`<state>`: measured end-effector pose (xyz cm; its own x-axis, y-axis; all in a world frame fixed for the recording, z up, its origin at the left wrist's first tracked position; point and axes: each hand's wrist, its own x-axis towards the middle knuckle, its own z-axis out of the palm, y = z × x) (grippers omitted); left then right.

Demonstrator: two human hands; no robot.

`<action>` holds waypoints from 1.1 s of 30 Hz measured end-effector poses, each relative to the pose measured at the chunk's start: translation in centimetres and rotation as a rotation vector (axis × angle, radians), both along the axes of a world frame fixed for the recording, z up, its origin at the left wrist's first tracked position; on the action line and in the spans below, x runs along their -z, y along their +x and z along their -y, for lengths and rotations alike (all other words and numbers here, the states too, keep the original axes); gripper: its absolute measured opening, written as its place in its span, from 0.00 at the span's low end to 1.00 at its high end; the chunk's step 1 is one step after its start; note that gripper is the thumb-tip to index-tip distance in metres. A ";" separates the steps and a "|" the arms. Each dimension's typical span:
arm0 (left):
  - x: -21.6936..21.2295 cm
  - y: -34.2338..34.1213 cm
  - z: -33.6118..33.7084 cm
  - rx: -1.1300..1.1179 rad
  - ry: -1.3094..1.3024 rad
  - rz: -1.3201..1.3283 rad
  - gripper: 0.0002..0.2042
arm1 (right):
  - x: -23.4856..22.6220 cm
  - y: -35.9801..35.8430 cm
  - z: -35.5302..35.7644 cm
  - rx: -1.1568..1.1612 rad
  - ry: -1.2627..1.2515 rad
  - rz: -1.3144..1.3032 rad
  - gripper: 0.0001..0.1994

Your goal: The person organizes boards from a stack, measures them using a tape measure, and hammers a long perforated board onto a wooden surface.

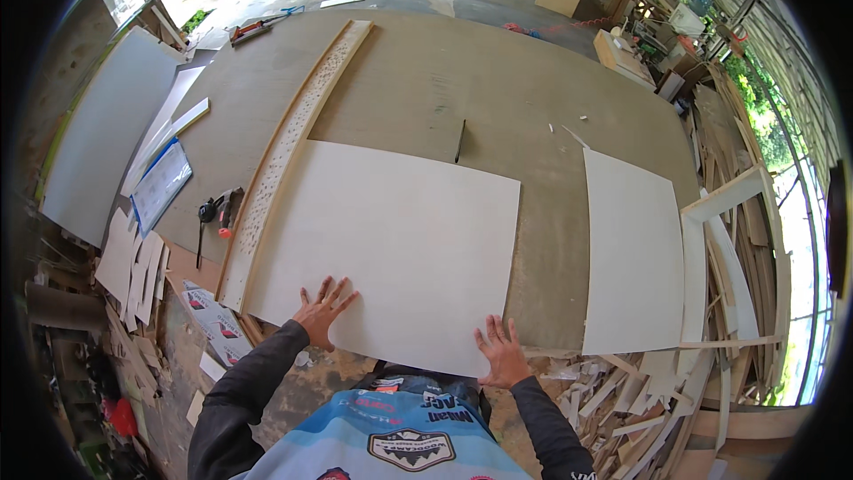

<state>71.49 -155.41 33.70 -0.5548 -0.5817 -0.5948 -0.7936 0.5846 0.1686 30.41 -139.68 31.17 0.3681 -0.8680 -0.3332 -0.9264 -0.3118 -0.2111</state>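
A large white sheet (391,240) lies flat on the brown work table, its near edge close to my body. My left hand (323,312) rests with spread fingers on its near left part. At the near right corner, my right hand (501,354) touches the sheet with its fingers apart; its thumb is by the edge. Along the sheet's left side runs a long wooden strip (298,133) with raised edges and many small marks or holes. Beyond the far edge lies a thin black pen-like stick (461,140).
A second white sheet (633,253) lies at the table's right. Left of the strip are a black and red hand tool (229,212), a tape measure (208,211) and a blue-edged clipboard (162,180). Wood offcuts (640,409) pile up at the lower right. A red-handled tool (251,31) lies far left.
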 end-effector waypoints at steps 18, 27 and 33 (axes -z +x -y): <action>0.0 -1.1 4.2 0.071 0.021 0.073 0.72 | 1.0 -1.5 3.4 -0.026 -0.007 -0.031 0.57; -0.4 -2.1 6.2 0.034 0.052 0.044 0.72 | 0.8 -2.5 5.3 -0.079 -0.032 -0.036 0.57; 0.0 -2.0 7.9 0.012 0.064 0.003 0.72 | 1.1 -3.2 6.6 -0.089 -0.050 -0.033 0.57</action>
<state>69.46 -163.31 33.68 -0.5599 -0.5357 -0.6321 -0.7871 0.5823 0.2037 27.23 -146.31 30.04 0.4341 -0.8481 -0.3037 -0.9007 -0.4026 -0.1631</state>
